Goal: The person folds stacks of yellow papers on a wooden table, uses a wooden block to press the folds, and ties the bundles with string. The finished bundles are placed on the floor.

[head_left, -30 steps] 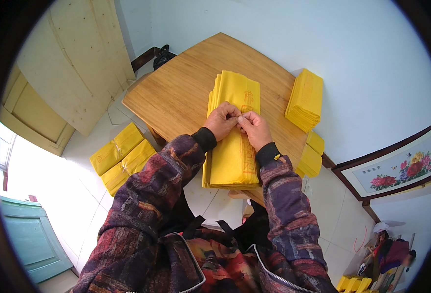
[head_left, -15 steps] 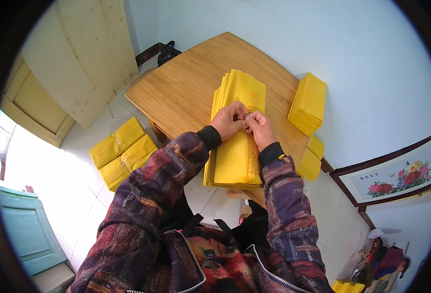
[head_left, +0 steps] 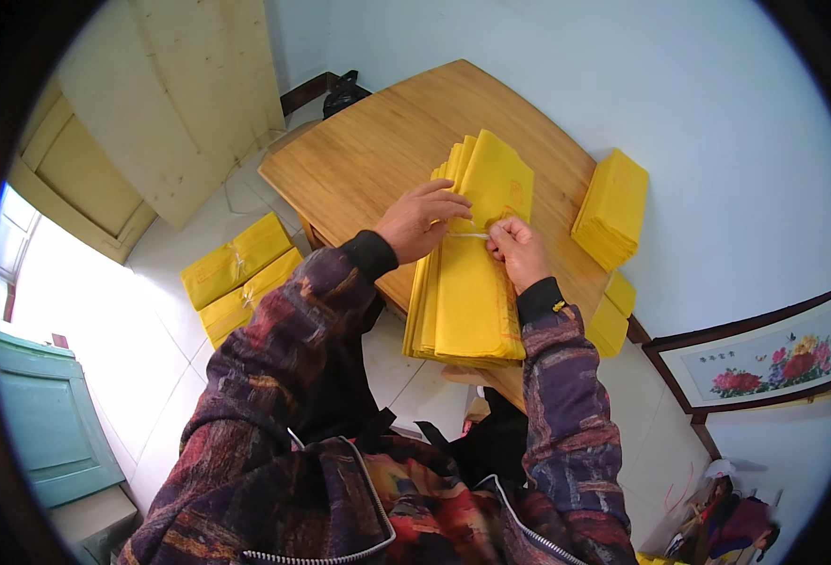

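A thick stack of folded yellow sheets [head_left: 472,311] with red print lies across the near edge of the wooden table [head_left: 368,151], its lower end jutting out toward me. Round its middle runs a thin white tie [head_left: 464,234]. My right hand [head_left: 521,254] is closed in a pinch on the tie at the stack's right side. Over the left side of the stack, my left hand [head_left: 423,220] has its fingers stretched out and holds nothing. Whether its fingertips touch the tie, I cannot tell.
Another yellow stack [head_left: 613,207] sits at the table's right edge by the wall, with more yellow bundles [head_left: 611,315] below. Tied yellow bundles [head_left: 236,264] lie to the left. A black bag [head_left: 344,94] is behind the table; a framed flower picture [head_left: 764,367] leans at right.
My hands have parted: the left has moved up and left with its fingers opened, the right slightly right, still pinching. The white tie now shows between them. The whole view has shifted slightly.
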The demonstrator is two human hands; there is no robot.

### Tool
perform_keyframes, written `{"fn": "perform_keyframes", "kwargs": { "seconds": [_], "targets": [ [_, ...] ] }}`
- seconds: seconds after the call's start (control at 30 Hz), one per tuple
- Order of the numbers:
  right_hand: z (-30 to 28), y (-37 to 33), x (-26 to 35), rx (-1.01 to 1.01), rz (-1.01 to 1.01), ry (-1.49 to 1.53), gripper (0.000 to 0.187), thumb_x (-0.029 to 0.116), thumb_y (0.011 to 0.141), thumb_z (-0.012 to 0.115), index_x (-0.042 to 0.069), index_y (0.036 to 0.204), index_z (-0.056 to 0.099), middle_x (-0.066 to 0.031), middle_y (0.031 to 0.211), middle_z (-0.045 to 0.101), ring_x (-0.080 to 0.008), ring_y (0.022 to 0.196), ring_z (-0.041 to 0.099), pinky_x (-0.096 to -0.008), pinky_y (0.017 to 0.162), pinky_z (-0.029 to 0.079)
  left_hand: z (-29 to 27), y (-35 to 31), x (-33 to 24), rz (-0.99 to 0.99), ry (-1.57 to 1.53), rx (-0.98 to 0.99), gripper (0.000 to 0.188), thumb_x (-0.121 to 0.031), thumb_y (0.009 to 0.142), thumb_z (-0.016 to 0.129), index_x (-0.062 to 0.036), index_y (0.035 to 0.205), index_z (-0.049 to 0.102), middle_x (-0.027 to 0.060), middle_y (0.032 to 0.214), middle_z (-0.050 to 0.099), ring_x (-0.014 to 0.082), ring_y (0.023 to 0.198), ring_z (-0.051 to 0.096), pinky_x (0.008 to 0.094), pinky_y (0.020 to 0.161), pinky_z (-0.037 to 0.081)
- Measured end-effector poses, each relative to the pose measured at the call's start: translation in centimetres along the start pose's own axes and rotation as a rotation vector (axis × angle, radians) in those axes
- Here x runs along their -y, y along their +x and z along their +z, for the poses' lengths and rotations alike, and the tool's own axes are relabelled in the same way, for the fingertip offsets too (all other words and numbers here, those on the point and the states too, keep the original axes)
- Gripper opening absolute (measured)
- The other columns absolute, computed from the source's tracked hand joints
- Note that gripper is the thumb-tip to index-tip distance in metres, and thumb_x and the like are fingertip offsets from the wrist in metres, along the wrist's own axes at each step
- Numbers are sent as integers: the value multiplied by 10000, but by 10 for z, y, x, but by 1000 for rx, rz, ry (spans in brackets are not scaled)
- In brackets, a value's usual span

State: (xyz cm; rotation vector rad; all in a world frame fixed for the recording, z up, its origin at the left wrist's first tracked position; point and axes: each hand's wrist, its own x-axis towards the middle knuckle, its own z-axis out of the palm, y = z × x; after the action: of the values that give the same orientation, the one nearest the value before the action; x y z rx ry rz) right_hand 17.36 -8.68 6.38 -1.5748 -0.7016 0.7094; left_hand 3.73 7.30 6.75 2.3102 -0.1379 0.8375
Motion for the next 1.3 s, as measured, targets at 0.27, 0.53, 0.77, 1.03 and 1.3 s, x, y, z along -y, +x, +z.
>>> {"fn": "perform_keyframes", "kwargs": {
  "seconds": [0.27, 0.53, 0.77, 1.03, 1.3],
  "targets": [
    [7, -2, 5, -24, -4, -75, 126, 124, 874, 530, 34, 789, 550, 2, 672, 540, -69, 596, 490, -204, 559, 407, 7, 16, 26, -97, -273, 217, 194, 62, 753, 528, -40, 902, 599, 88, 894, 589, 244, 856, 560, 313, 784, 444],
    [9, -2, 6, 13, -38, 11, 121, 131, 878, 527, 45, 801, 563, 4, 698, 568, -61, 634, 504, -197, 591, 415, -1, 14, 28, -400, -555, 335, 108, -107, 805, 596, -31, 881, 593, 61, 901, 548, 174, 877, 525, 265, 794, 411],
    [11, -4, 7, -7, -47, -29, 116, 140, 878, 532, 50, 815, 569, 5, 715, 581, -62, 648, 513, -198, 599, 418, -2, 23, 21, -290, -260, 392, 107, -105, 813, 581, -21, 877, 562, 49, 869, 525, 149, 809, 524, 258, 713, 420],
    [11, -1, 10, -47, -3, -34, 85, 109, 868, 535, 36, 827, 546, -23, 734, 591, -82, 638, 526, -208, 586, 425, 7, 25, 19, -464, -440, 298, 75, -89, 836, 555, -16, 848, 549, 4, 752, 541, 99, 733, 508, 227, 660, 417],
    [8, -3, 14, -26, 36, 20, 62, 77, 846, 559, 42, 803, 529, -23, 736, 591, -78, 616, 516, -205, 581, 432, 17, 18, 8, -135, -181, 330, 57, -122, 766, 617, -66, 758, 623, 93, 826, 575, 243, 791, 546, 330, 714, 443]
  ]
}}
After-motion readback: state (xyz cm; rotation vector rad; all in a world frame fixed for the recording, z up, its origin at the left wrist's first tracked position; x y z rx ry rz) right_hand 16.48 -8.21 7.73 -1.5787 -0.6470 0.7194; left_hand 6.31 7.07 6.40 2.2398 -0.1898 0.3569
